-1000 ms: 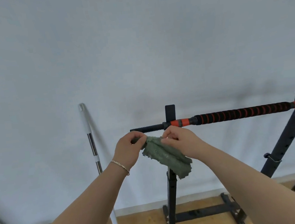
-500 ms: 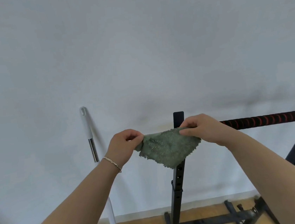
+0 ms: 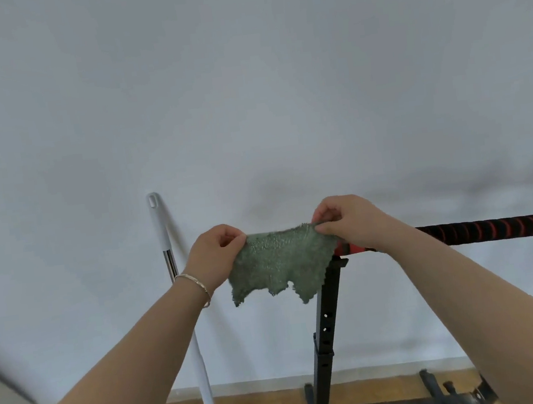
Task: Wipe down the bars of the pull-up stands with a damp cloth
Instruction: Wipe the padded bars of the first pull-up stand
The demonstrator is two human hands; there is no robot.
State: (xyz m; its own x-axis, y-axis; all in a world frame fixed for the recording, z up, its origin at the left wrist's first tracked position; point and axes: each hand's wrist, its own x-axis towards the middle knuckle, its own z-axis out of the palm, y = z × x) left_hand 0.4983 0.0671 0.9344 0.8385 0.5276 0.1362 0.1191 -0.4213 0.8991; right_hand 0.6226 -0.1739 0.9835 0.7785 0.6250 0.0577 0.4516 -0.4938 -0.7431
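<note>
fingers (image 3: pixel 231 237) of left hand (image 3: pixel 213 257) and right hand (image 3: pixel 350 222) pinching one green cloth (image 3: pixel 279 263) taut.
one bar (image 3: pixel 494 229) right of fingers, one upright (image 3: pixel 325 321) below, one pole (image 3: pixel 161 227) left.

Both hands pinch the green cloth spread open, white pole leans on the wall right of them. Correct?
No. The head view shows the white pole left of them, beside the left hand. The rest holds: it and the right hand both pinch the green cloth, spread open.

Bare forearms; thin bracelet (image 3: pixel 198 284) on left wrist.
</note>
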